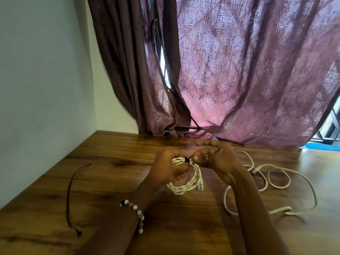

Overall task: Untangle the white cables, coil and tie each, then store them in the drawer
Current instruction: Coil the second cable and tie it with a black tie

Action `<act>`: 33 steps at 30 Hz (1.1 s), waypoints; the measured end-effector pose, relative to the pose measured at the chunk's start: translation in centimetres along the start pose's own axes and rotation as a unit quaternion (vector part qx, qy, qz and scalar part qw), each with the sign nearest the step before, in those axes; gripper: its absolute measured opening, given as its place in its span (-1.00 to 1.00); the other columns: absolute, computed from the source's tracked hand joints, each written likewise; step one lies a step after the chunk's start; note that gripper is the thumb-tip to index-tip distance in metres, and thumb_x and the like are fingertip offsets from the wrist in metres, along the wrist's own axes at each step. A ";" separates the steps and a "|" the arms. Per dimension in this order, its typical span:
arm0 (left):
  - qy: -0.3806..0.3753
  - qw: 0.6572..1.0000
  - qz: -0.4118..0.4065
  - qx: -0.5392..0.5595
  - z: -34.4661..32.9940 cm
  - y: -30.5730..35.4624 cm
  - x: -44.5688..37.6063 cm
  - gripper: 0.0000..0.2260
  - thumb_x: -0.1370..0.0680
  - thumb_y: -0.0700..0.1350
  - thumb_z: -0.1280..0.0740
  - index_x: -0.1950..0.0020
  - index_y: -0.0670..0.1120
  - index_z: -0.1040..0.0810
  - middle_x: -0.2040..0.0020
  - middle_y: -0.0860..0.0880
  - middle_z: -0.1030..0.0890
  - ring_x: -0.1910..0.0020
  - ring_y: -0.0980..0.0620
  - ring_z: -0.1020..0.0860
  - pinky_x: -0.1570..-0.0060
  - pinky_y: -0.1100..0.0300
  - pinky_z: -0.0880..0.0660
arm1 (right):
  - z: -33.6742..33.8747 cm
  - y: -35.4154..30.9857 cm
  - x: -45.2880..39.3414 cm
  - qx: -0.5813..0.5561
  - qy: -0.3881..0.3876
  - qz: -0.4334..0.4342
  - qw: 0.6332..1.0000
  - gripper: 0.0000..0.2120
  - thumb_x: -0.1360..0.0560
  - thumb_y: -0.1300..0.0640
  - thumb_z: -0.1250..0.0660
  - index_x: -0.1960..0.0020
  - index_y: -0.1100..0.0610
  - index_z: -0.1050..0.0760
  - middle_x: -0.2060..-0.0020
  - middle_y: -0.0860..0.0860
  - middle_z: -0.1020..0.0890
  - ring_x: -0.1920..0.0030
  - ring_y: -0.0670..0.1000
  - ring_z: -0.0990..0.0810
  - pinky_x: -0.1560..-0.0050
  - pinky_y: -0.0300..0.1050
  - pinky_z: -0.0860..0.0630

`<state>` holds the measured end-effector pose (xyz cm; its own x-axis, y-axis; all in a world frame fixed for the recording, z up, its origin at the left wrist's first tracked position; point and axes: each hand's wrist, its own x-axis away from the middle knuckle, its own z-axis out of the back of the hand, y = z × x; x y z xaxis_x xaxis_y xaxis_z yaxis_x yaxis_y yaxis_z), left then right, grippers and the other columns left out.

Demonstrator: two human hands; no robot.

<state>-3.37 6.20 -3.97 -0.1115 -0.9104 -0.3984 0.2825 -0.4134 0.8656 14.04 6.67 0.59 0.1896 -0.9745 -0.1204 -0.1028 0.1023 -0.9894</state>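
The person is tying the first coiled cable (185,179), a ropy white bundle held just above the wooden table (110,181). The left hand (168,169) is gripping the coil while the right hand (215,160) is pinching the thin black tie (189,159) wrapped around its top. Next, likely, comes cinching that knot. Right of the coil, a second loose cable (276,173) is sprawling in smooth loops; left of it, a spare dark cord (70,190) is lying.
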 end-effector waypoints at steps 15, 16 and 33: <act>0.103 0.994 -0.018 -0.024 -0.9 0.0 0.0 -0.87 -0.41 -0.29 -0.44 0.26 -0.08 -0.60 0.50 0.06 -0.56 0.58 0.13 -0.50 0.56 0.26 -0.40 | -3.4 1.5 -0.8 -0.036 0.172 0.055 0.983 -0.70 -0.34 0.56 -0.37 0.04 0.24 -0.55 0.38 0.18 -0.60 0.39 0.06 -0.63 0.29 -0.08 -0.62; 0.108 0.993 -0.018 -0.033 -0.9 -0.2 -0.1 -0.88 -0.40 -0.27 -0.45 0.26 -0.08 -0.60 0.48 0.06 -0.57 0.56 0.11 -0.51 0.54 0.23 -0.41 | -3.6 1.6 -0.8 -0.030 0.180 0.063 0.981 -0.69 -0.34 0.56 -0.37 0.04 0.23 -0.54 0.38 0.18 -0.60 0.39 0.05 -0.62 0.29 -0.08 -0.62; 0.123 0.992 0.019 0.027 -1.4 0.1 0.2 -0.97 -0.44 -0.29 -0.44 0.14 -0.21 -0.63 0.49 -0.03 -0.57 0.57 0.09 -0.53 0.57 0.27 -0.42 | -4.8 3.2 -1.8 -0.005 0.257 0.136 0.957 -0.64 -0.31 0.49 -0.44 0.05 0.15 -0.47 0.46 -0.02 -0.40 0.40 -0.05 -0.44 0.28 -0.05 -0.56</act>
<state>-2.07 6.04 -4.39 0.1360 -0.8962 -0.4223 0.2305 -0.3860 0.8933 8.71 7.76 -2.00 -0.3508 -0.8818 -0.3152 -0.0890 0.3665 -0.9262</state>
